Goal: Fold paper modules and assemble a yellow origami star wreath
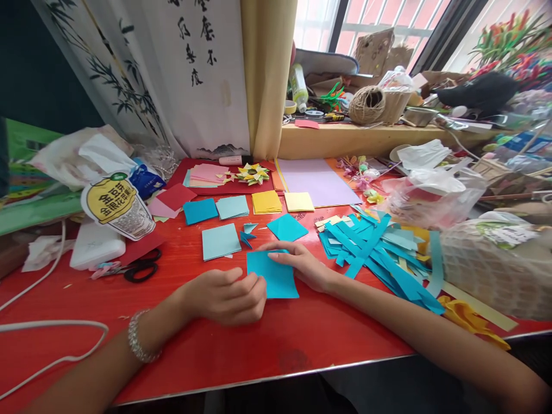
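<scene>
The right hand [302,264] holds the blue paper square [276,282] at its far right corner, thumb on top, fingers stretched along the far edge. The left hand [230,296] is curled almost to a fist at the square's left edge; whether it pinches the paper is hidden. The square is about as wide as deep, showing no clear long axis; its near edge runs roughly along the front of the desk [215,356], with a stretch of red desktop between.

Just beyond the square lies a corner-on blue paper stack [287,227]; small folded blue pieces [248,234] and a pale blue stack [220,241] sit to its far left. Cut paper strips [366,247] crowd the room to its right. Black-handled scissors [143,269] lie well left of it. Far right of it, a clear plastic bag [435,195] has whitish contents, too indistinct to name.
</scene>
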A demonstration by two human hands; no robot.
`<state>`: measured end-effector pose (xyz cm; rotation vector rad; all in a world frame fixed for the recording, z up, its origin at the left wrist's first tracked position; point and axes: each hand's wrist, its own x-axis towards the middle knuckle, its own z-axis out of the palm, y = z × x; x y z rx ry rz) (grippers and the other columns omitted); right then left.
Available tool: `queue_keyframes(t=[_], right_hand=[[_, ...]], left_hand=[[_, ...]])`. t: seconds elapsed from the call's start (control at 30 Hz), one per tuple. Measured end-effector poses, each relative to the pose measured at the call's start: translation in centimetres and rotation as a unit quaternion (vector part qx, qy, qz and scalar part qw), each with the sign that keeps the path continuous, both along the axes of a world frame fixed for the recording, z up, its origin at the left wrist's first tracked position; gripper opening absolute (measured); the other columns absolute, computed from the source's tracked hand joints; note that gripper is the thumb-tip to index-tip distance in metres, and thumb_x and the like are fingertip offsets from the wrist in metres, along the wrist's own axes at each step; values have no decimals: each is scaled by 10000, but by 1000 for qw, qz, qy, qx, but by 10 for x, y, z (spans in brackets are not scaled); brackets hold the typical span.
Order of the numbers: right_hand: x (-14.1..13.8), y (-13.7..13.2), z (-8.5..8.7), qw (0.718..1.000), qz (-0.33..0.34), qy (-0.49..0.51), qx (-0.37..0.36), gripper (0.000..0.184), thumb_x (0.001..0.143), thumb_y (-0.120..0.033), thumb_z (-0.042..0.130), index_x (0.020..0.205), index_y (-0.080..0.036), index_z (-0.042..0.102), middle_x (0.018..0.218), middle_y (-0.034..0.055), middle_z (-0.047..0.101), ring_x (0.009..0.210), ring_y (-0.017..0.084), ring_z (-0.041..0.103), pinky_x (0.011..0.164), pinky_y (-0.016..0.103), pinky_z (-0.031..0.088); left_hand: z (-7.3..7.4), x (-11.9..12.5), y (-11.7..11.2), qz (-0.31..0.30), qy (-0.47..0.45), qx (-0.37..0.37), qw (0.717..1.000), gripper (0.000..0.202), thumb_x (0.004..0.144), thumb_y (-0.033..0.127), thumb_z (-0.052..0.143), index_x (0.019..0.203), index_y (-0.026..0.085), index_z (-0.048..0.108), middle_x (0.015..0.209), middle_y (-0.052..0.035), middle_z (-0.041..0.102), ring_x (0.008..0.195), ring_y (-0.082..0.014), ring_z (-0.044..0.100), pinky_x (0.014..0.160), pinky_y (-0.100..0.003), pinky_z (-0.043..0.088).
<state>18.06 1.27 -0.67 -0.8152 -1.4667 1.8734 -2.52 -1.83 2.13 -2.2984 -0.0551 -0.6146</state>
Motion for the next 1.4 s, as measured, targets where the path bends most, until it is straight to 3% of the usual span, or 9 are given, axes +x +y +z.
queue_keyframes(t=[0.2,0.4,0.6,0.7,0.83,0.97,1.07,1.2,1.4], right_hand=[[0,1,-6,996,-8,8,92,262,892,-331,443,1114,-259,561,1223,21,522,1149,173,463,1026,398,338],[-3,0,-1,993,45,111,-11,388,910,-439,330,1251,-278,424,1249,84,488,953,180,584,720,371,553],[-2,0,4,997,45,57,11,607,736,-253,663,1279,-297,397,1391,65,351,1002,175,576,768,330,558],[-3,0,1,998,34,44,9,599,756,-212,636,1285,-292,367,1300,67,449,886,141,622,783,339,557],[-5,3,-6,997,8,79,9,575,774,-203,612,1272,-290,339,1227,60,496,939,149,606,829,357,541],[-6,4,-7,997,-33,71,24,605,726,-179,662,1241,-288,364,1272,51,462,1079,169,535,919,370,486],[-6,5,-8,996,-58,57,28,468,750,-226,641,1174,-264,446,1198,41,513,1051,166,544,928,383,468],[-5,7,-11,996,-76,30,42,248,763,-248,624,997,-204,555,1010,33,603,966,164,575,927,386,442],[-5,9,-10,992,-99,60,50,292,770,-243,612,1048,-224,525,1067,34,607,1029,160,563,955,375,420]], left_hand=[[-17,2,9,82,-91,-146,982,71,812,223,576,831,184,520,875,-35,627,788,-164,574,719,-308,479],[-21,7,12,194,-205,-354,892,63,846,200,511,799,163,489,1152,-124,464,1064,-225,486,849,-370,454],[-21,9,12,209,-246,-493,807,112,886,235,446,786,186,437,1169,-75,483,1072,-184,499,853,-338,448],[-25,11,12,204,-250,-531,784,64,887,266,442,912,207,446,1071,-60,517,1037,-183,514,808,-323,467],[-27,14,13,211,-287,-581,732,262,864,308,486,1102,234,405,1068,-56,514,964,-177,543,797,-326,477],[-26,14,14,220,-323,-626,675,285,840,350,520,1089,245,431,1093,-46,517,961,-186,554,812,-346,472],[-28,12,16,228,-348,-640,645,286,818,361,547,1066,257,452,1069,-33,538,919,-191,567,774,-349,478],[-31,11,19,223,-376,-660,611,286,794,347,575,1044,258,468,1051,-30,558,876,-185,568,736,-335,473],[-30,13,21,210,-389,-685,579,306,768,344,606,1029,245,479,926,-22,563,713,-147,531,600,-271,442]])
